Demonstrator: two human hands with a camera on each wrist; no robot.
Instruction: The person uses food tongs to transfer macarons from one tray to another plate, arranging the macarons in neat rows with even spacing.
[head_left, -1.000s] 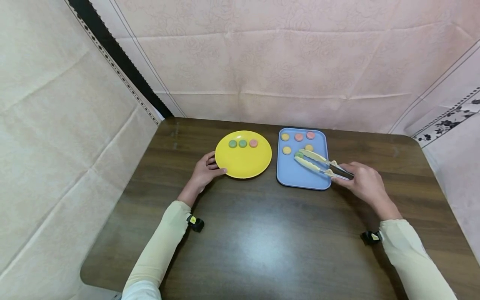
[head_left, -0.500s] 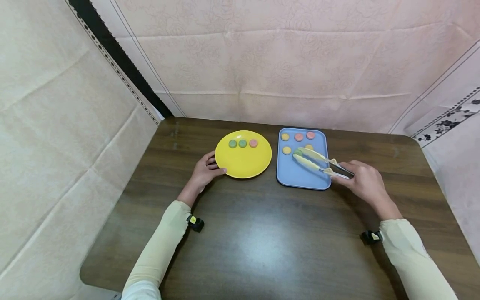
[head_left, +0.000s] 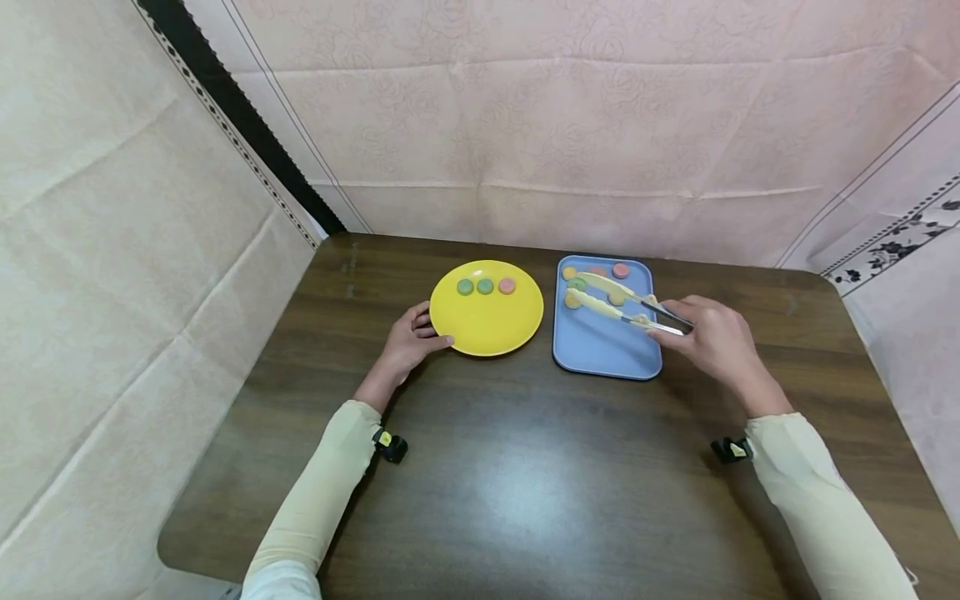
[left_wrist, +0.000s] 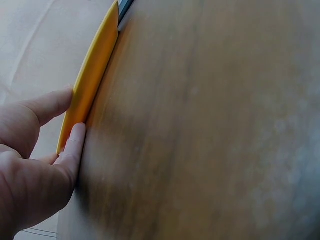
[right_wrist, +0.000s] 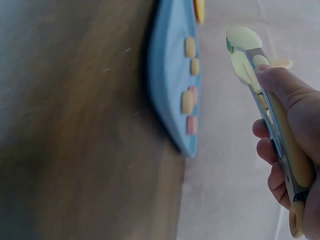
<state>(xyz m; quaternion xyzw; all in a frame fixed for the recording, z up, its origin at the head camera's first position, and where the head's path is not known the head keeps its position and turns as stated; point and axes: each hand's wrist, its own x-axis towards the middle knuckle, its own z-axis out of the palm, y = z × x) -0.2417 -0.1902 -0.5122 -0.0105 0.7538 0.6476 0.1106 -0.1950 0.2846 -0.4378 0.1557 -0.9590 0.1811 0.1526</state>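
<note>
In the head view my left hand (head_left: 407,343) holds the left edge of a yellow plate (head_left: 487,329), its thumb over the rim. Two green discs (head_left: 485,286) and a pink disc (head_left: 507,286) lie in a row on that plate. With my right hand (head_left: 716,342) I grip cream-tipped tongs (head_left: 598,305) over a blue tray (head_left: 600,354). A green disc (head_left: 577,284) sits between the tong tips; the right wrist view shows its green edge and the tongs raised above the tray. Yellow discs (head_left: 617,297) and pink discs (head_left: 621,271) lie in the tray, some partly hidden by the tongs.
The plate and tray stand side by side on a brown wooden table (head_left: 480,467), with a narrow gap between them. Close behind the tray is a cloth-covered wall (head_left: 600,150). Another light cloth (head_left: 135,292) covers the left side.
My right hand and the tongs have moved away from me and leftward, taking the green disc from the tray's middle toward its far left part. My left hand and the plate have stayed put.
</note>
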